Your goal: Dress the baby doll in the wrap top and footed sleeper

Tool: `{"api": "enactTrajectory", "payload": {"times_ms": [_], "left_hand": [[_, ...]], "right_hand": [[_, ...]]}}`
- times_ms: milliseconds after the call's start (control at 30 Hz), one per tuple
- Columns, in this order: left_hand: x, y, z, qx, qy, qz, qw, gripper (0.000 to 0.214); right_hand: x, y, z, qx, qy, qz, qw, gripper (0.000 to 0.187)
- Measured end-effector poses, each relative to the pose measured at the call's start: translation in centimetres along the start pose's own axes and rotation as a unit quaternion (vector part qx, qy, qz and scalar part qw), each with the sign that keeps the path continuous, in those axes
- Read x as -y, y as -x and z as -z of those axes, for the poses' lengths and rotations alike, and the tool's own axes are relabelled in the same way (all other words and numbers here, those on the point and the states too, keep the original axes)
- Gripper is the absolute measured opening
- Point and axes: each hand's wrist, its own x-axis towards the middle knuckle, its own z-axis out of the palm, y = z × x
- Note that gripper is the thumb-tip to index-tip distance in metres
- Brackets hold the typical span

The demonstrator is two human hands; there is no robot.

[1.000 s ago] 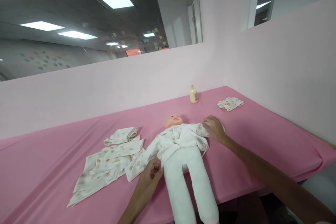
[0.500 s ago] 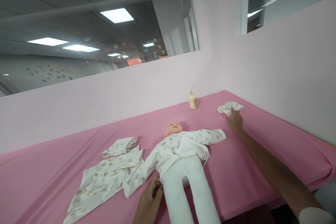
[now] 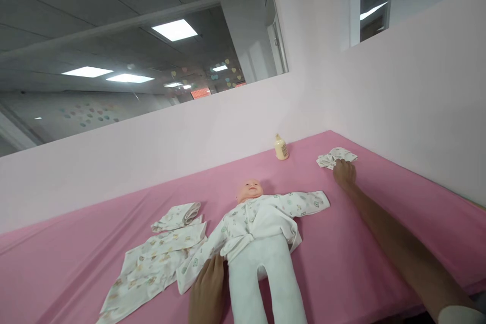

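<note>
A baby doll (image 3: 250, 190) lies on its back, dressed in a white printed wrap top (image 3: 243, 220) and with white legs (image 3: 246, 283). My left hand (image 3: 208, 288) rests palm down by the doll's hip, touching the sleeve and hem, its fingers stretched forward and holding nothing that I can see. At the far right, my right hand (image 3: 345, 173) closes its fingers on the near edge of a bunched printed baby garment (image 3: 337, 156). The fingertips are partly hidden by the hand.
Left of the doll lie a spread printed baby garment (image 3: 152, 263) and a folded one (image 3: 176, 215). A cream pump bottle (image 3: 281, 148) stands by the back wall (image 3: 212, 136). Pink cloth (image 3: 94, 233) covers the table, with a wall along the right.
My right hand has closed on the bunched garment's near edge. My left hand has turned palm down by the doll's hip and its fingers have straightened. The view has shifted slightly.
</note>
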Motion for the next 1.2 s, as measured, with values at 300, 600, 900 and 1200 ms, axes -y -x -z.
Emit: {"api": "enactTrajectory", "payload": {"times_ms": [300, 600, 900, 1200], "left_hand": [[-3.2, -2.5, 6.9, -0.004, 0.119, 0.147, 0.982, 0.029], [-13.5, -7.2, 9.4, 0.038, 0.378, -0.069, 0.923, 0.066], [-17.2, -0.2, 14.3, 0.288, 0.711, -0.014, 0.641, 0.041], [-22.1, 1.0, 16.9, 0.18, 0.882, 0.126, 0.417, 0.032]], "right_hand": [[4.6, 0.8, 9.5, -0.126, -0.412, -0.049, 0.901, 0.03], [12.6, 8.7, 24.6, 0.068, -0.733, 0.163, 0.657, 0.012], [14.4, 14.5, 29.6, 0.138, -0.799, 0.136, 0.569, 0.015], [15.0, 17.3, 24.3, 0.182, -0.712, 0.052, 0.676, 0.025]]}}
